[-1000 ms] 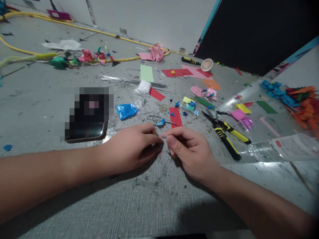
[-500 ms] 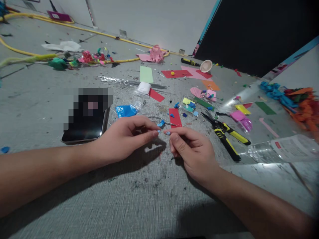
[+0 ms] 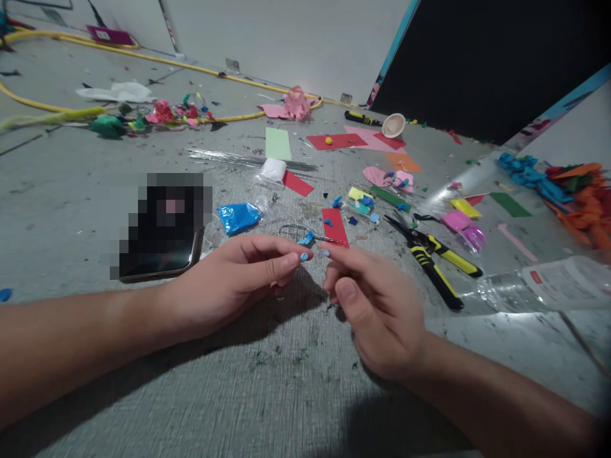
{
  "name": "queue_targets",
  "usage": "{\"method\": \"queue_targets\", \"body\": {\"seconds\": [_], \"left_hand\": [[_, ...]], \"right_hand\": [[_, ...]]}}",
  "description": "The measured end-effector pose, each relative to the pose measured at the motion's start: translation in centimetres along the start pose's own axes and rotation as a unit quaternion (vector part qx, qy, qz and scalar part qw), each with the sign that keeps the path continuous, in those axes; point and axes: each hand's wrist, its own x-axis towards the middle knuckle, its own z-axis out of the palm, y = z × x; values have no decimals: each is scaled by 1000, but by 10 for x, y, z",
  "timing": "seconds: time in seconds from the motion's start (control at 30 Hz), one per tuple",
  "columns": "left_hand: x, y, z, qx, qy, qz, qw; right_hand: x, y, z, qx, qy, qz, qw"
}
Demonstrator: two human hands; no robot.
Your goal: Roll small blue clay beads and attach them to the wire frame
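Observation:
My left hand (image 3: 248,270) pinches a tiny light-blue piece (image 3: 304,257), which looks like modelling clay, between thumb and index fingertip. Opposite it, my right hand (image 3: 377,299) points its index finger toward the left fingertips, with the thumb apart and the other fingers curled. A second light-blue bit (image 3: 324,252) sits on that index fingertip, not gripped. Just beyond the fingers lies a thin metal tool (image 3: 329,238), with a crumpled blue piece (image 3: 307,238) beside it. A red paper strip (image 3: 335,226) carrying small blue bits lies there too.
Left stands a dark-screened phone (image 3: 160,248), partly pixelated, near a blue clay packet (image 3: 238,217). Yellow-black pliers (image 3: 434,264) and a clear bottle (image 3: 563,283) lie right. Wires (image 3: 238,157), paper pieces and a yellow cable (image 3: 181,62) spread behind.
My right thumb has dropped away from the index finger, and the right hand has turned slightly. The left hand has shifted a little, showing more of its light-blue piece.

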Motion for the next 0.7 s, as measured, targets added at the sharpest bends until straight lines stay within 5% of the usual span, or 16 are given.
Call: {"method": "queue_targets", "body": {"seconds": [0.7], "left_hand": [[2,-6,-4,-19,1,1,1000]], "right_hand": [[7,-4,-2,-55,-17,-73,996]]}}
